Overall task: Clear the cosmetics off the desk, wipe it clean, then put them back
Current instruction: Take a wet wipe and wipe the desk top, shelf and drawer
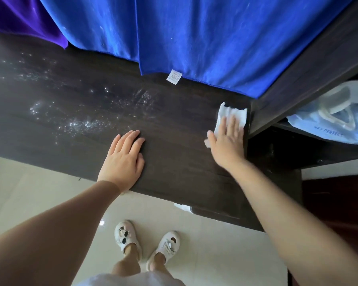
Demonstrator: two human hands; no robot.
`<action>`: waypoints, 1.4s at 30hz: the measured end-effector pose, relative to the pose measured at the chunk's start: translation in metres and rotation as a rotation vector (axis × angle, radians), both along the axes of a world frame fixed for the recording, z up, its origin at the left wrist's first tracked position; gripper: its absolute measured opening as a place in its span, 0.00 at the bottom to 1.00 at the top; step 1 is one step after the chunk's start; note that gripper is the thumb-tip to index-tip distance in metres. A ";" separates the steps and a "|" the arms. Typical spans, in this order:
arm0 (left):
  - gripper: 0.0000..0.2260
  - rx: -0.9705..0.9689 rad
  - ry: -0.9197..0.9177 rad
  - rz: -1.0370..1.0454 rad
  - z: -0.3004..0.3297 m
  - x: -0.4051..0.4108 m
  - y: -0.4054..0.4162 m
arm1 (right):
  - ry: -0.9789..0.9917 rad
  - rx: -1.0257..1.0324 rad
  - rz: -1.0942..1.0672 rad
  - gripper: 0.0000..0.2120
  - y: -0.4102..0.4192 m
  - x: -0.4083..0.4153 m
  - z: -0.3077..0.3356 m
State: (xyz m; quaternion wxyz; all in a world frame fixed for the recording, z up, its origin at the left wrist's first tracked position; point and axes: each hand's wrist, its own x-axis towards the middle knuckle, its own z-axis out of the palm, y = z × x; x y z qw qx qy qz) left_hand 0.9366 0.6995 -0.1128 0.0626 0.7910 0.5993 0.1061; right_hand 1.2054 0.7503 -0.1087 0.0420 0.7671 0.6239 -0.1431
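From the head view, I see the desk [174,129] bare of cosmetics, so I judge the clearing step done; none of them shows anywhere in this view, so I cannot say where they were put. Wiping is under way. My right hand [227,141] lies flat with fingers straight and together, pressing a white wipe [233,115] onto the desk at its right edge, hard against the dark side panel [298,79]. My left hand [124,157] rests palm down near the front edge, fingers straight, holding nothing; I take it as a brace.

White specks and streaks [77,122] still cover the left half of the desk, well apart from the wipe, so I judge most of the wiping remains. A blue cloth [194,38] hangs over the back edge. A pale bag [335,120] sits on a shelf to the right. Putting the cosmetics back has not begun.
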 end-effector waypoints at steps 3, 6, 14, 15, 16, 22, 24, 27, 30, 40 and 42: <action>0.19 -0.009 -0.010 0.000 0.000 -0.001 0.000 | 0.081 0.029 0.329 0.35 -0.090 -0.030 0.004; 0.20 -0.021 -0.014 -0.007 0.000 -0.001 0.000 | 0.022 0.043 0.753 0.31 -0.143 -0.034 -0.002; 0.20 -0.065 -0.069 -0.015 0.005 -0.002 0.002 | -0.028 0.040 -0.080 0.33 -0.045 -0.006 0.001; 0.20 -0.079 -0.123 -0.026 0.007 -0.004 0.002 | -0.021 0.060 -0.198 0.31 -0.045 -0.020 0.000; 0.20 -0.086 -0.199 -0.043 0.009 -0.010 0.001 | 0.005 0.073 -0.302 0.29 -0.048 -0.041 0.001; 0.20 -0.025 -0.204 0.008 0.007 -0.140 0.015 | -0.007 0.271 -0.066 0.29 -0.097 -0.228 -0.012; 0.21 -0.022 -0.145 0.104 0.008 -0.185 0.032 | 0.019 0.271 0.157 0.30 -0.102 -0.284 -0.014; 0.20 -0.042 -0.093 0.157 0.006 -0.219 0.050 | 0.069 0.187 0.491 0.30 -0.098 -0.320 -0.012; 0.20 -0.029 -0.091 0.160 0.004 -0.226 0.053 | 0.047 0.202 0.607 0.24 -0.084 -0.275 -0.010; 0.21 0.001 -0.134 0.149 0.002 -0.225 0.053 | -0.050 0.244 -0.387 0.24 -0.034 -0.211 0.001; 0.22 0.002 -0.153 0.154 0.002 -0.224 0.053 | -0.028 0.209 -0.036 0.25 -0.018 -0.275 -0.004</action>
